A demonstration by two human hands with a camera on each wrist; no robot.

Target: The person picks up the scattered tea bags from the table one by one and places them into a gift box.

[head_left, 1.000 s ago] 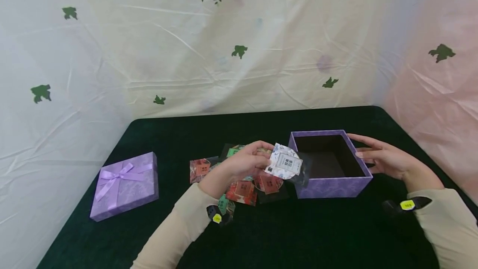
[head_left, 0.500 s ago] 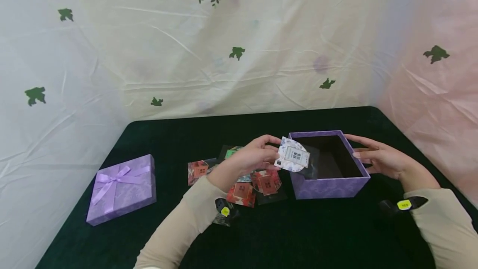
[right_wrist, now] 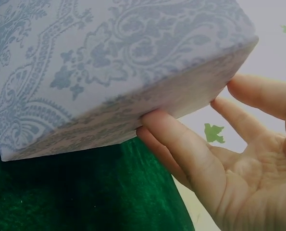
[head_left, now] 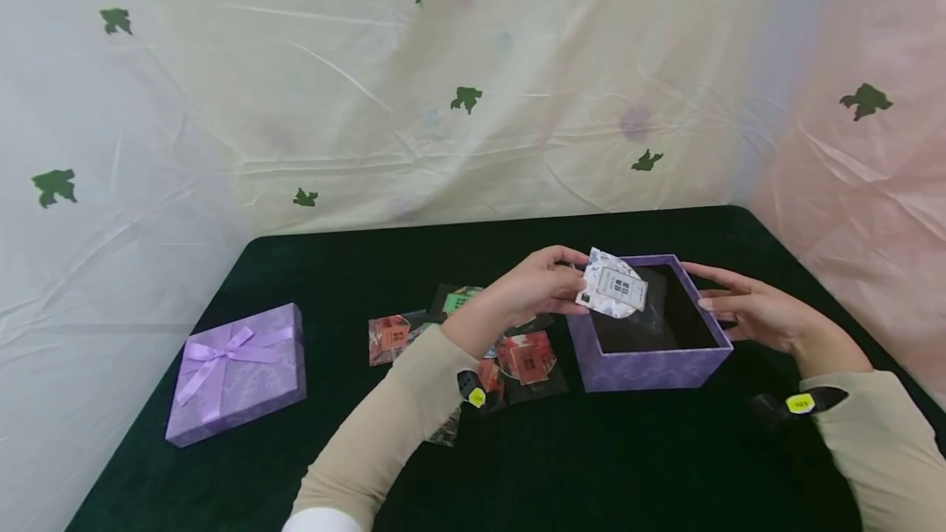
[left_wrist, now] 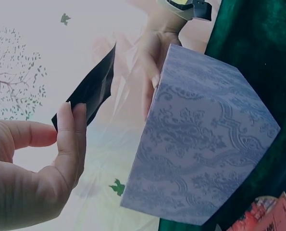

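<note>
Carried toward the right hand (head_left: 772,317), the white packet (head_left: 615,287) — pinched in the left hand (head_left: 532,292) — is over the purple box (head_left: 650,372), which the right's extended fingers touch; likely placing, needing lowering next.

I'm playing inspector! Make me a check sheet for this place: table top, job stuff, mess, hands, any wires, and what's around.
Surface: dark green table.
Job's things: white packet held above the open box.
Clutter: red and green packets overlapping left of the box; bow-topped lid farther left.
Hands: left hand pinches the white packet; right hand touches the box's right side.
Cables: nothing seen.
Surroundings: pale, creased cloth with green shapes.
</note>
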